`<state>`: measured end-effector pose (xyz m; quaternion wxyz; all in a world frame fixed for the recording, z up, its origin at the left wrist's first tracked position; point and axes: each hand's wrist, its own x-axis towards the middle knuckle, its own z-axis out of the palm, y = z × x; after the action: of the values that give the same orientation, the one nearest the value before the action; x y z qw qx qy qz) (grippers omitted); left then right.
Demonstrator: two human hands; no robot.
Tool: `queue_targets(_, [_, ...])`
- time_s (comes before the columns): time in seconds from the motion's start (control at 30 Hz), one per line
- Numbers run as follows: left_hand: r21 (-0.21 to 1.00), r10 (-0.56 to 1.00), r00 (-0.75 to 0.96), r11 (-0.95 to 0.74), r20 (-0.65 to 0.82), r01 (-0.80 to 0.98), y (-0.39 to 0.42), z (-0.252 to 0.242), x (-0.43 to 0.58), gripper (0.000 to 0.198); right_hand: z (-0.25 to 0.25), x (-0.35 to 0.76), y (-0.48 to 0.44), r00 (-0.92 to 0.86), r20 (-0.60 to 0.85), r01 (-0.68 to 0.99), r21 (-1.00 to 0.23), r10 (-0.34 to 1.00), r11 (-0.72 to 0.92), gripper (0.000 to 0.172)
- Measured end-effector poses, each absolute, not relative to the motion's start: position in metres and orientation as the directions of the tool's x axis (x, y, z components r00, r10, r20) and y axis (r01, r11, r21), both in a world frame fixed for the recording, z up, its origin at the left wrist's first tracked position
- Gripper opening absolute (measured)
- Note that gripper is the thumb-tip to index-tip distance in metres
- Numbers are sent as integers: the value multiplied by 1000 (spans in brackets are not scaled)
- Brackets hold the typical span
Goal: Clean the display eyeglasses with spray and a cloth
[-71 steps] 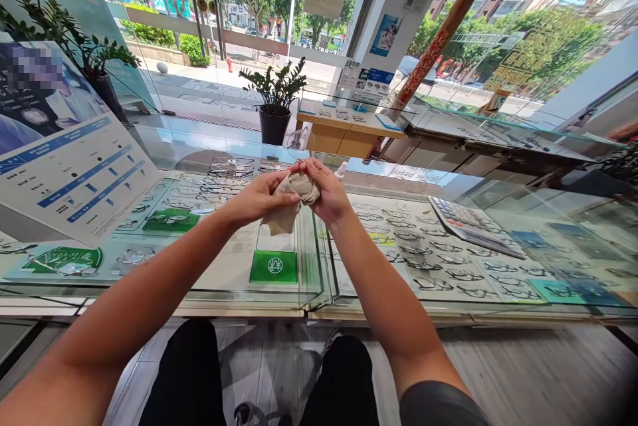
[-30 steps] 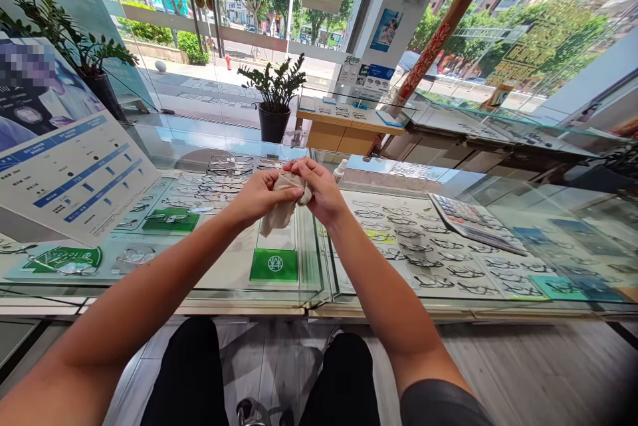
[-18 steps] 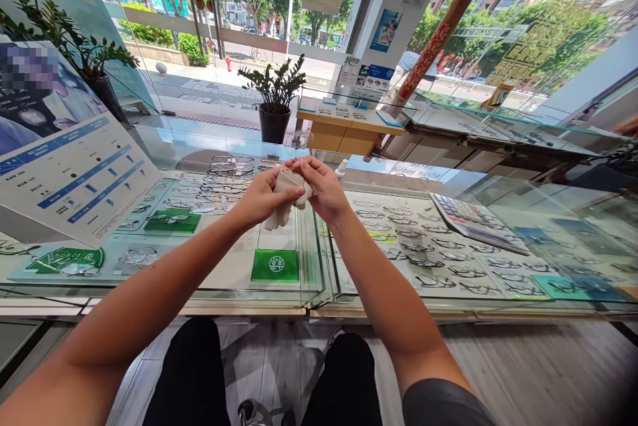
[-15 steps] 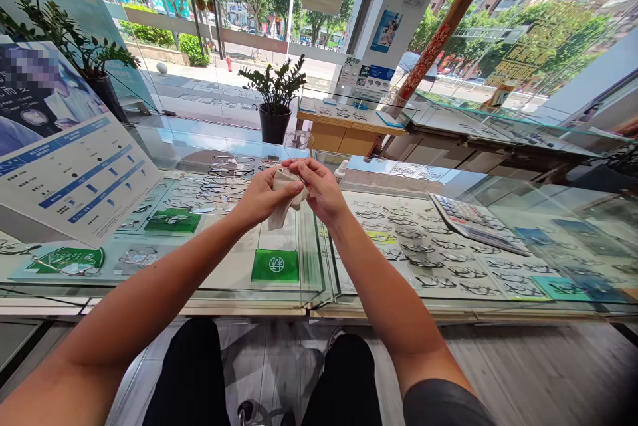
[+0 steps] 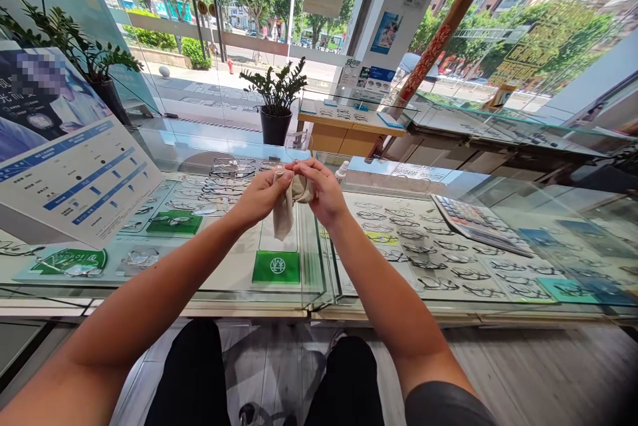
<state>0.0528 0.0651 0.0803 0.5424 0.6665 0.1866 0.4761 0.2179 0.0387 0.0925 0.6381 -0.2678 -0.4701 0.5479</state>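
Note:
Both my hands meet above the glass display counter. My left hand is closed, pinching a beige cleaning cloth that hangs down between the hands. My right hand is closed too, gripping the cloth's upper part and a thin pair of glasses whose clear lens sticks up just above my fingers. The frame is mostly hidden inside the cloth.
Rows of eyeglass frames lie under the glass. A calculator sits on the counter at right, a slanted price chart at left, a small white bottle behind my right hand. A potted plant stands beyond.
The cloth, bunched between my hands earlier, now hangs longer below my left fingers. Both hands stayed in the same spot above the counter, working the cloth over the glasses.

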Motion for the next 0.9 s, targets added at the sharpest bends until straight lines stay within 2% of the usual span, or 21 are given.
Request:
queue_targets(0.13, [931, 694, 622, -235, 363, -280, 65, 83, 49, 55, 91, 221, 43, -1, 284, -477, -843, 959, 249, 28])
queue_targets(0.23, [935, 659, 664, -216, 353, -283, 63, 85, 48, 52, 91, 223, 44, -9, 272, -487, -842, 962, 233, 28])
queue_targets(0.67, [917, 806, 440, -332, 397, -220, 57, 84, 52, 52, 90, 218, 40, -50, 241, -448, -873, 969, 194, 32])
queue_targets(0.9, [917, 849, 360, -311, 386, -251, 57, 82, 54, 54, 92, 211, 35, -77, 288, -472, -854, 954, 220, 28])
